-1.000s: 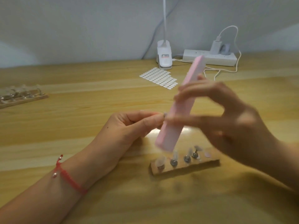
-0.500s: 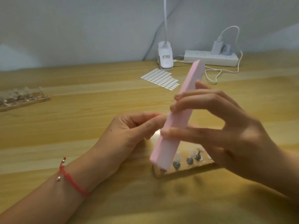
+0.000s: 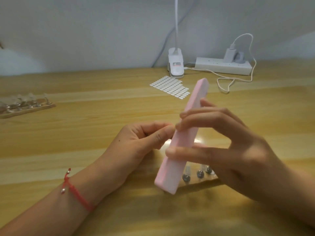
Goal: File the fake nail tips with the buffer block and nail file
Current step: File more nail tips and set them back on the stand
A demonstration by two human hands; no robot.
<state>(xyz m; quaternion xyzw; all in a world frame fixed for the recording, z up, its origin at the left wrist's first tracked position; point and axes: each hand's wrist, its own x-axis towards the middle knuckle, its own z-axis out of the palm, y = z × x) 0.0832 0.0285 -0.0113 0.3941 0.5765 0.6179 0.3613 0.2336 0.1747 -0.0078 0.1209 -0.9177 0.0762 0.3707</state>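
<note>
Right hand (image 3: 238, 155) grasps the long pink foam buffer block (image 3: 183, 140) around its middle. The thumb crosses the block lower down and two fingers cross higher up, while the other fingers are spread loosely. The block is tilted, near end low and far end raised, which seems meant to bring its left edge against the left hand (image 3: 141, 142). That hand is curled, thumb and forefinger pinched together right at the edge. What they pinch is hidden, but judging by the task it is a single fake nail tip being filed. Just under the block's low end, near the right hand, a short wooden holder strip (image 3: 201, 180) lies on the pale wooden table (image 3: 85, 133) with clear fake nail tips (image 3: 188, 169) on metal pegs, probably kept close for swapping. A second wooden strip (image 3: 25, 106) lies far left. A white sheet of oval stickers (image 3: 170, 87), a white clip lamp base (image 3: 176, 67) and a white power strip (image 3: 223, 66) sit far back.
</note>
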